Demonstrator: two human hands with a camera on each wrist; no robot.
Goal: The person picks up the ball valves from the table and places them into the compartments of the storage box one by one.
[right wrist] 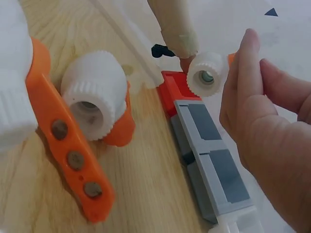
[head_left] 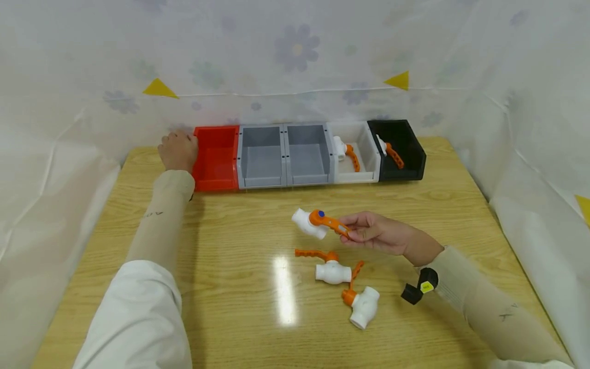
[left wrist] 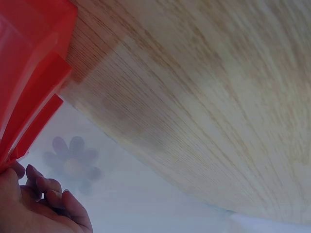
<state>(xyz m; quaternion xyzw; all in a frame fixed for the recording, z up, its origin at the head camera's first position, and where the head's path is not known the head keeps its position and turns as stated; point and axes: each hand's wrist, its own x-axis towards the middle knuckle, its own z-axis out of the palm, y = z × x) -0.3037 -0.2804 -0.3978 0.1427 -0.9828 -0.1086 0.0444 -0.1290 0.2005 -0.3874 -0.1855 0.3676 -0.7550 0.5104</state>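
My right hand (head_left: 378, 233) pinches the orange handle of a white ball valve (head_left: 310, 223), held above the table. In the right wrist view that raised valve (right wrist: 204, 75) shows its open end, most of its handle hidden behind the hand (right wrist: 262, 116). At the far left my left hand (head_left: 178, 150) grips the edge of the red bin (head_left: 215, 184), its fingers curled at the rim in the left wrist view. Two more ball valves lie on the table: one (head_left: 333, 272) with its handle pointing left, the other (head_left: 365, 307) nearer the front.
Right of the red bin stand two grey bins (head_left: 262, 181), a white bin (head_left: 357, 177) and a black bin (head_left: 407, 171). The white and black bins each hold a ball valve. White sheeting (head_left: 258, 51) hangs behind and beside the wooden table (head_left: 239, 307).
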